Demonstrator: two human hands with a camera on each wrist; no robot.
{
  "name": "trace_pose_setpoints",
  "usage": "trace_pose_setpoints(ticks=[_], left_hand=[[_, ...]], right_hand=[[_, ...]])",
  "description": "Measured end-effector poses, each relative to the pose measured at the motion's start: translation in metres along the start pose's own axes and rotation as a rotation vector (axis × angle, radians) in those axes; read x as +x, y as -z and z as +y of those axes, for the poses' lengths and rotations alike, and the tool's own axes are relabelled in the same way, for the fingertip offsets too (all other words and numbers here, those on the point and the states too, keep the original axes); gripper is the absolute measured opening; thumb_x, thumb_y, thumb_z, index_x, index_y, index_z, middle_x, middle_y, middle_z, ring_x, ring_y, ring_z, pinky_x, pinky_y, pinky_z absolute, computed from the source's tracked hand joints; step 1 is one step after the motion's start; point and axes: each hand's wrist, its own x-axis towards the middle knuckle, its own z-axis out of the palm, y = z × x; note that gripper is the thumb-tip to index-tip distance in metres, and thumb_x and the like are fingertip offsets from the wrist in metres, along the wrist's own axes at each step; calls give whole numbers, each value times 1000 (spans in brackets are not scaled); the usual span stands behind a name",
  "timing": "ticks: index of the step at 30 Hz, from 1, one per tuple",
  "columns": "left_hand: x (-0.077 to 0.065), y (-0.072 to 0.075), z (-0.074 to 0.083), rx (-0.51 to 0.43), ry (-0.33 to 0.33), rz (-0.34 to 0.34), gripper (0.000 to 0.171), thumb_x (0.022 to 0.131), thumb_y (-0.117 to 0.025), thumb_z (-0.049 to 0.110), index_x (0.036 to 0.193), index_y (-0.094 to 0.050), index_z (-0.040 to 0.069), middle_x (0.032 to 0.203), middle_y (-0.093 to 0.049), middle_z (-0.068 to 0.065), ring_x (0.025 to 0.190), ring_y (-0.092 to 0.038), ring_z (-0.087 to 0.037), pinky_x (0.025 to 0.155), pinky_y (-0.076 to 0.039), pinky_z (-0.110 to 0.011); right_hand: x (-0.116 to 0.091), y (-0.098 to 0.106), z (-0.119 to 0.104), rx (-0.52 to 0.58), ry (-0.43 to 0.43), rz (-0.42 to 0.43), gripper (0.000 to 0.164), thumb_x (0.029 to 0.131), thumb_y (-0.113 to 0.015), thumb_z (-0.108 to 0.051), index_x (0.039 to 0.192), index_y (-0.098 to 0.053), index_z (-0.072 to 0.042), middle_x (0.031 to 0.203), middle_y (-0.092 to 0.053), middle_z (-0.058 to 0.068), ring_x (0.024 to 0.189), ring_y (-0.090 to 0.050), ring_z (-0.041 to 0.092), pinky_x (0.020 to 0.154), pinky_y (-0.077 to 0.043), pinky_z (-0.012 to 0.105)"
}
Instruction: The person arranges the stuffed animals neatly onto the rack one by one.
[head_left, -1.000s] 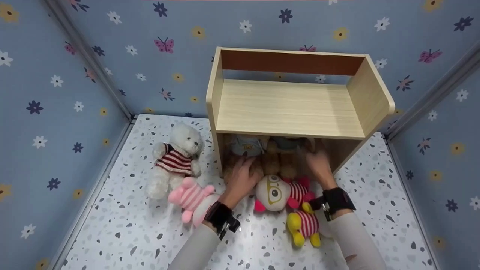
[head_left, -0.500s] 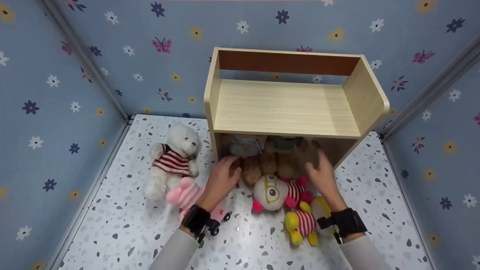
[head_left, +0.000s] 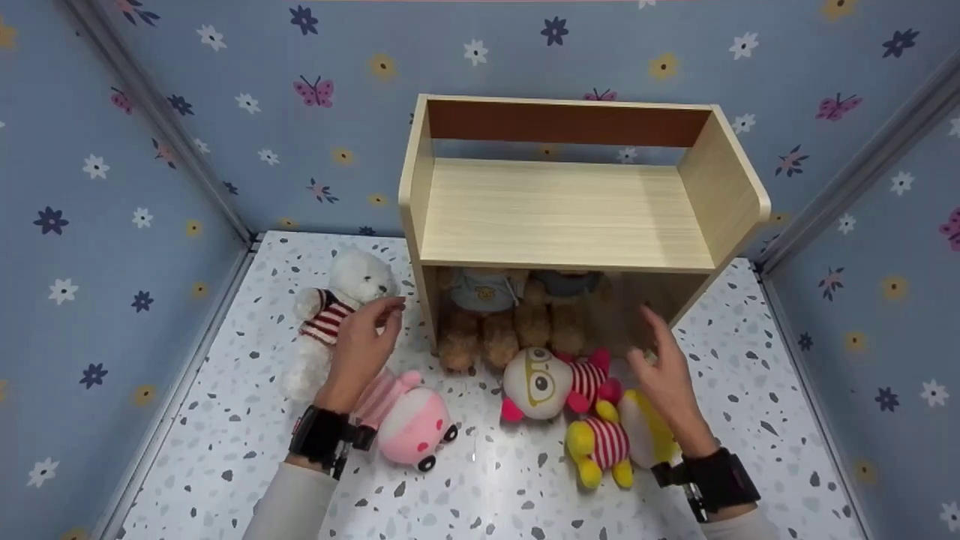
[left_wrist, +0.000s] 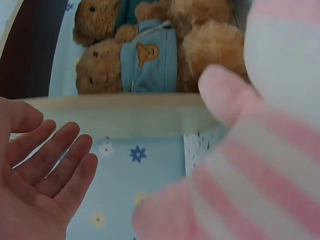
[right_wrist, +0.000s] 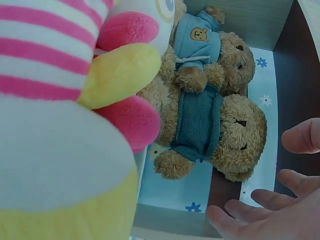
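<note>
My left hand (head_left: pixel 365 345) hovers by the white teddy bear (head_left: pixel 356 274) in a red-striped sweater, its fingers loosely bent and holding nothing; it hides part of the bear. Under that wrist lies a pink striped plush toy (head_left: pixel 415 429). My right hand (head_left: pixel 669 379), fingers apart, is before the right part of the shelf's lower compartment. Inside the compartment, side by side, sit a brown bear in a light blue hoodie (head_left: pixel 486 292) and a brown bear in a dark teal sweater (right_wrist: pixel 199 122). Below my right hand lies a yellow plush toy (head_left: pixel 606 444) with a striped body.
The wooden shelf (head_left: pixel 555 214) stands against the flowered back wall (head_left: pixel 480 82). A plush toy with yellow glasses (head_left: pixel 538 384) and pink limbs lies before its lower opening. Flowered side walls enclose the speckled floor (head_left: pixel 487 499).
My left hand has left the hoodie bear's legs and moved left to the white bear. My right hand has drawn back out of the compartment, toward me and slightly right.
</note>
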Motion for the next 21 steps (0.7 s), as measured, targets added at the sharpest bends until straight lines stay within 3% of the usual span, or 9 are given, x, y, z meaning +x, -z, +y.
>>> trace_pose_setpoints(ticks=[6,9,13,16,18,21], left_hand=[[4,22,-21,69,27,63,23,99,-62,5,119,-74,0,106,-75,-15,87,-70,-29,80,-55,-46],[6,28,-32,123,40,78,24,100,-63,5,121,-72,-1,115,-70,-19,90,-66,-33,78,-52,-47],[10,34,-48,204,27,121,29,99,-66,6,125,-67,-5,135,-57,-27,114,-57,-43,94,-46,-55],[14,38,-62,263,29,176,41,96,-72,7,132,-60,-9,145,-43,-35,133,-41,-51,108,-33,-63],[16,41,-71,277,84,201,55,94,-75,10,140,-53,-10,150,-35,-38,141,-32,-54,110,-28,-71],[17,43,-83,254,240,208,76,93,-77,17,153,-37,-6,154,-25,-37,147,-22,-53,107,-23,-80]], right_hand=[[-7,4,4,-18,14,11,64,101,-55,-3,161,-33,-5,166,-31,17,151,-30,37,119,-31,60],[-11,6,7,-21,19,12,63,101,-54,-2,161,-33,-5,166,-31,17,151,-30,38,118,-30,61],[-16,8,11,-25,30,20,63,101,-53,1,160,-34,-5,166,-31,17,151,-30,38,117,-31,63],[-19,9,13,-34,22,22,63,101,-52,1,161,-34,-7,166,-31,16,151,-30,38,117,-31,63],[-21,10,15,-38,16,22,63,102,-52,0,161,-34,-8,167,-30,16,151,-30,38,117,-32,63],[-23,11,16,-41,11,27,63,102,-53,0,161,-34,-9,167,-28,16,151,-30,39,116,-33,63]])
